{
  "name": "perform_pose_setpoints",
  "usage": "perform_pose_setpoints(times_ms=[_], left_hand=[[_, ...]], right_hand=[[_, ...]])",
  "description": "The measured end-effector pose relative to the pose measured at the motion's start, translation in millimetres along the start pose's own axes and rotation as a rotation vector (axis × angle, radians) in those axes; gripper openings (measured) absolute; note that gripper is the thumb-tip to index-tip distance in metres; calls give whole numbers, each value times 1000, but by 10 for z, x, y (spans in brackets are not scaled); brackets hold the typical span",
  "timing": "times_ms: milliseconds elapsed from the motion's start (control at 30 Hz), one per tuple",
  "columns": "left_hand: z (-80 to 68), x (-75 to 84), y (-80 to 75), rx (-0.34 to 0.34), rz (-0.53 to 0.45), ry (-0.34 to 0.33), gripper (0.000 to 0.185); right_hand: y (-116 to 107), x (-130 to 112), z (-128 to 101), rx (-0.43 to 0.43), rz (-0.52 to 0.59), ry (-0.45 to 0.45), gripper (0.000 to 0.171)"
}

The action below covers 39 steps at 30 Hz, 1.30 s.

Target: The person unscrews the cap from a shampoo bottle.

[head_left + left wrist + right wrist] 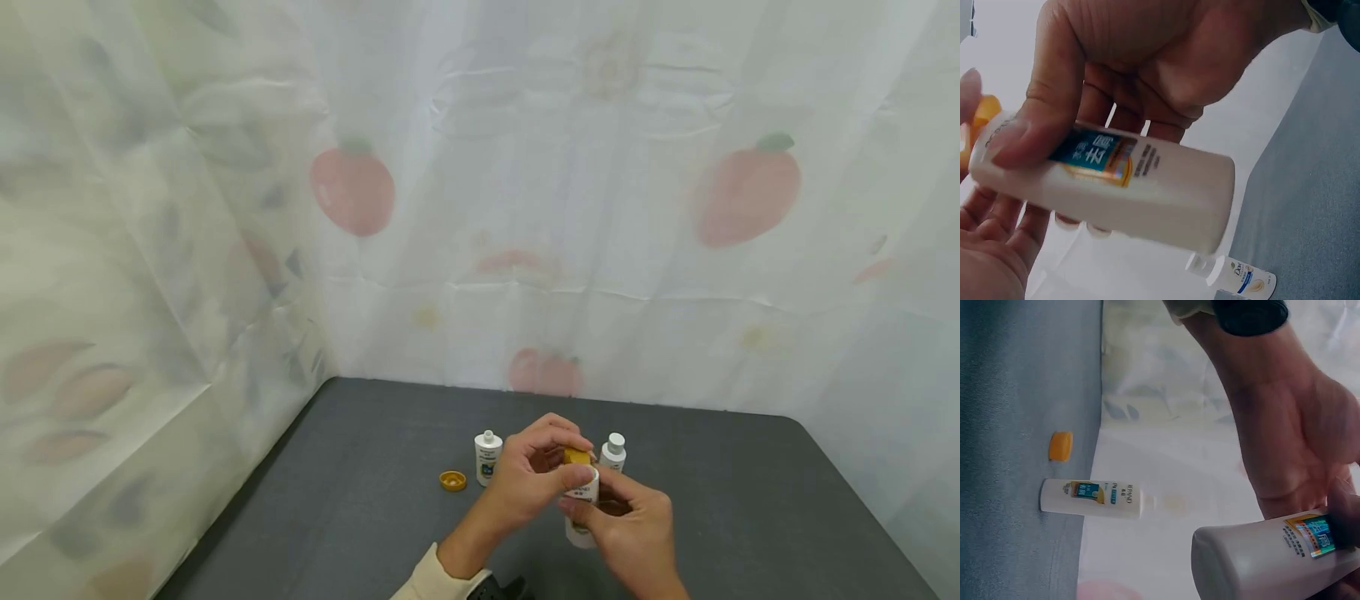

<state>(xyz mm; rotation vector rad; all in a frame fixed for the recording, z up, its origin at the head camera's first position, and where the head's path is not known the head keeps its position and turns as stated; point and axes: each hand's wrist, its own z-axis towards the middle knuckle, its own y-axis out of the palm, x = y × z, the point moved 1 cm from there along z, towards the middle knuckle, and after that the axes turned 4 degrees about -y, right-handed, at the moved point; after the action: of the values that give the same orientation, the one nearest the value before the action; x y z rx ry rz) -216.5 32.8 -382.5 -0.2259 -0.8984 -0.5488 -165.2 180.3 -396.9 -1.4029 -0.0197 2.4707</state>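
My right hand (637, 521) grips a white bottle (1172, 181) with a teal and gold label, thumb along its upper part. The bottle is tilted a little in the head view, held over the table. At its top my left hand (525, 467) pinches the yellow cap (577, 456), with the thumb in front and the fingers curled behind. The cap sits at the bottle's top end in the left wrist view, partly covered by fingers. In the right wrist view the cap end is hidden, and the bottle's base faces the camera.
A similar white bottle (487, 461) stands capless left of my hands, its narrow neck bare. Beside it a yellow cap (452, 481) lies on the dark grey table (360, 500). Behind my right hand stands a Dove bottle (1247, 279) with a white cap. Fruit-printed curtains (525, 208) border the table.
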Motion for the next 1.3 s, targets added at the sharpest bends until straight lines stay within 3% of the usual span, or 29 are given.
perform_pose_setpoints(times_ms=[167,367,600,767,1000,1300], left_hand=[[19,-17,64,37,52,32,22],[26,1,116,49,93,-3,18],[-10,-8,15,-45,-22,-14,35],[-8,-17,-7,-14,-16,-21,29],[21,-9,87,-6,41,9,16],[-14,-33,14,-9,6,-6,29]], right_hand=[[24,8,-36,-6,3,-37,35],[16,18,-11,4,13,-12,37],[-31,-8,41,-25,20,26,45],[-19,-11,25,-27,15,35,43],[20,13,-26,-6,7,10,37],[-53,5,16,-7,15,51,45]])
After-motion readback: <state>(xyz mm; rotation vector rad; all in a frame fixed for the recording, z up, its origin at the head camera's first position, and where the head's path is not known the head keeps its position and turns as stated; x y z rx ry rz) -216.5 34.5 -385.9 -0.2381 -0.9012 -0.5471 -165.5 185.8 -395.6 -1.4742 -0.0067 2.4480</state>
